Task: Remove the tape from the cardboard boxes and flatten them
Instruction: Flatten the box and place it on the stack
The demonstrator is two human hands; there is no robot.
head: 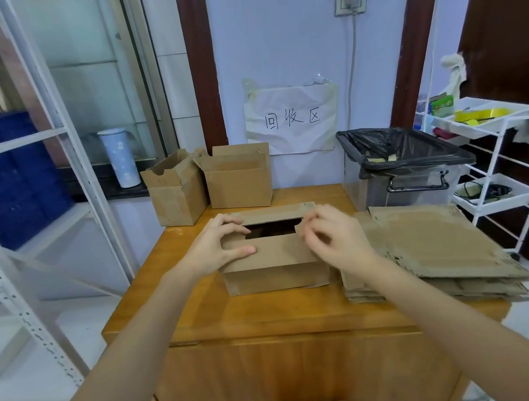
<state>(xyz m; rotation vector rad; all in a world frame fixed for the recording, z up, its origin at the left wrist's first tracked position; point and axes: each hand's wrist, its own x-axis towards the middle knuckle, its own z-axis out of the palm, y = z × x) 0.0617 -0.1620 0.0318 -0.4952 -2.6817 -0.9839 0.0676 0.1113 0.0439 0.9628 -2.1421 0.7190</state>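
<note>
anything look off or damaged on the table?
Little stands out. The flattened cardboard stack at the right has ragged, torn edges and juts past the wooden table edge. The crumpled paper sign on the wall hangs slightly askew.

A wooden cabinet with an orange-brown top (pixel 269 312) stands before a pale wall. A crumpled white paper sign with handwritten characters (pixel 292 120) is taped to that wall. A clear plastic bin lined with a black bag (pixel 401 165) sits at the cabinet's back right corner. A white wire trolley (pixel 495 154) stands to the right, holding yellow tape rolls (pixel 481 115). A pale blue tumbler (pixel 120 157) rests on the dark sill at left, beside white metal shelving (pixel 66 176).
</note>
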